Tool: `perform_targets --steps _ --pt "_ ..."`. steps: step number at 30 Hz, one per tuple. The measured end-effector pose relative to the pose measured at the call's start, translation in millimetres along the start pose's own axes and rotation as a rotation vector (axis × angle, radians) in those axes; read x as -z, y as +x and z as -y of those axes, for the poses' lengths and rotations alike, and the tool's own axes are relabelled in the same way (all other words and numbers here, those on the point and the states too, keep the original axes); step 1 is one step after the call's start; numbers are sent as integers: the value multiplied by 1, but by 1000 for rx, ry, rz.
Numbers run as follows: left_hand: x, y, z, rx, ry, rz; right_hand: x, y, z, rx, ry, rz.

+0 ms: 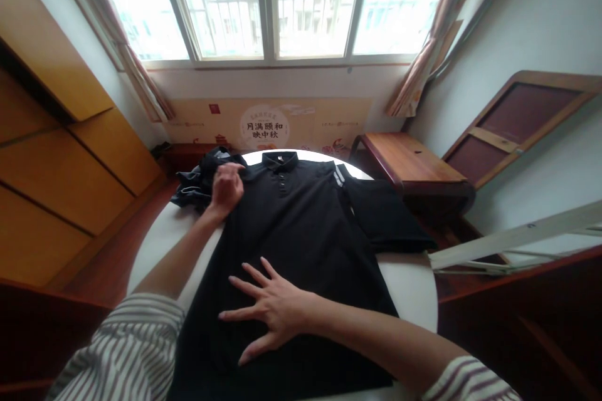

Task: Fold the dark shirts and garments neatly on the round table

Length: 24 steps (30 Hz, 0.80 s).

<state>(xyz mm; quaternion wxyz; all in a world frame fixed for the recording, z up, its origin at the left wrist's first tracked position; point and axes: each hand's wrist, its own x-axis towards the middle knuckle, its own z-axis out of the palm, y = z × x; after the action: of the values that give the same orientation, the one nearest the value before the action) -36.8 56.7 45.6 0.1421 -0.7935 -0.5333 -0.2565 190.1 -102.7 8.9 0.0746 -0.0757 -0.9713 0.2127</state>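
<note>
A black polo shirt (301,225) lies front up and spread out, its collar at the far end and its hem towards me. My left hand (228,189) is at the sleeve on the shirt's left side, with its fingers bent together on the cloth; the fingertips are partly hidden. Flat on the lower front of the shirt rests my right hand (273,310), fingers spread wide and holding nothing. Beside my left hand sits a crumpled heap of dark clothes (192,185). Folded black cloth (388,213) lies to the right of the shirt.
Under the clothes is a round white table (155,250). A wooden side table (409,160) stands behind at the right, near a leaning wooden panel (512,119). Orange-brown cabinets (51,182) line the left. A windowed wall with curtains (418,75) closes the far side.
</note>
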Motion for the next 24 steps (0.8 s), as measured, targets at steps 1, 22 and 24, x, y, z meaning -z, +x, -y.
perform_targets --steps 1,22,24 --pt "-12 -4 -4 -23 -10 45 -2 -1 4 24 1 0" --pt "-84 -24 -3 267 82 471 213 -65 -244 -1396 -79 -452" --pt "-85 -24 -2 270 77 462 212 -68 -261 -1457 -68 -436"
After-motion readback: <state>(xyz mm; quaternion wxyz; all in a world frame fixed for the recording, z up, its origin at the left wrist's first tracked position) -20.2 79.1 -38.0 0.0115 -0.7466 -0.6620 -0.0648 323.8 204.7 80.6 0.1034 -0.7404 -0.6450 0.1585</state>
